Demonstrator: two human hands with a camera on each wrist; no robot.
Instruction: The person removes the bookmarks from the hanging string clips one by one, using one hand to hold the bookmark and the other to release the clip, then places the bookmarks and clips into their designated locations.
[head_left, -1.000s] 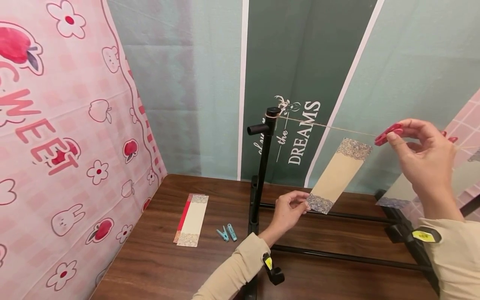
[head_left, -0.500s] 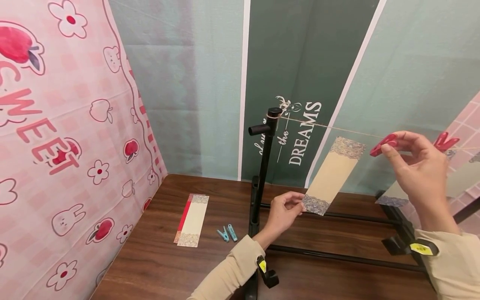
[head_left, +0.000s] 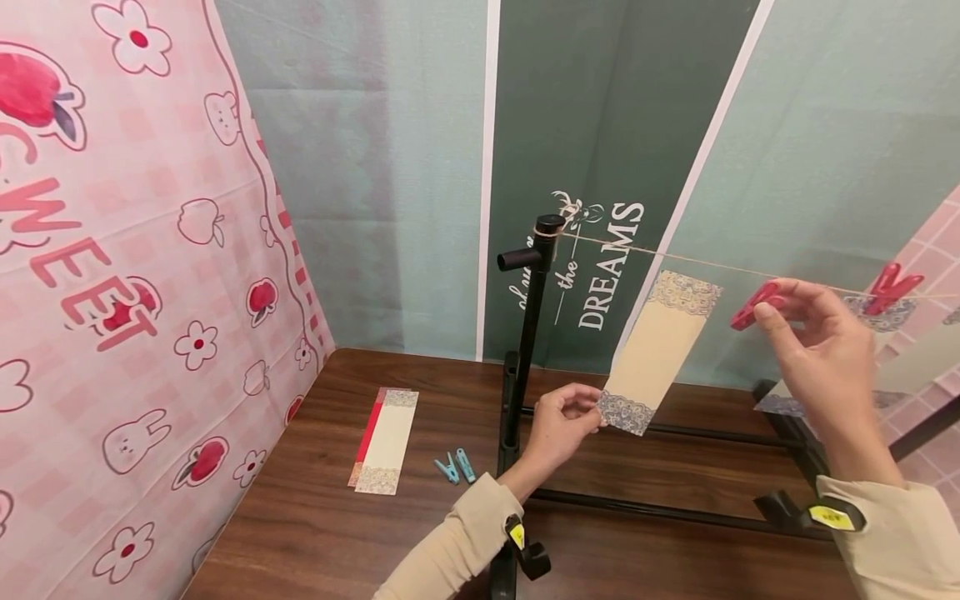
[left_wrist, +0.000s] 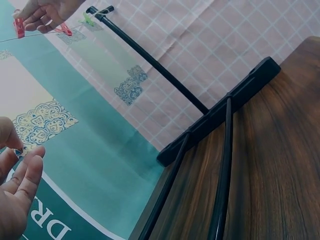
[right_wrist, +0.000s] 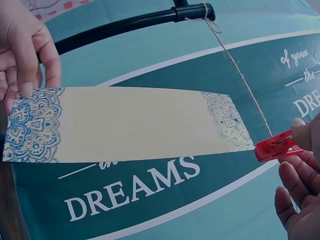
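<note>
A cream paper strip (head_left: 660, 350) with blue lace-patterned ends slants beneath the twine (head_left: 720, 264). At its lower left corner, my left hand (head_left: 558, 429) pinches the patterned end between thumb and fingers; the left wrist view shows these fingertips (left_wrist: 32, 172) close up. My right hand (head_left: 828, 358) holds a red clothespin (head_left: 756, 306) between thumb and fingers, just right of the strip's upper end. In the right wrist view the tip of that clothespin (right_wrist: 275, 146) is right at the strip's corner, beside the twine.
Twine runs from a black rack post (head_left: 528, 333). Further right, another red clothespin (head_left: 892, 292) grips a hanging strip; a green clip (left_wrist: 89, 19) shows beyond. On the wooden table (head_left: 300, 517) lie a cream strip (head_left: 386, 442) over a red one (head_left: 367, 437), and blue clothespins (head_left: 466, 465).
My right hand has moved left and down with the red clothespin. My left hand has shifted slightly left with the paper strip, and the hanging strip's red clothespin has come into fuller view.
</note>
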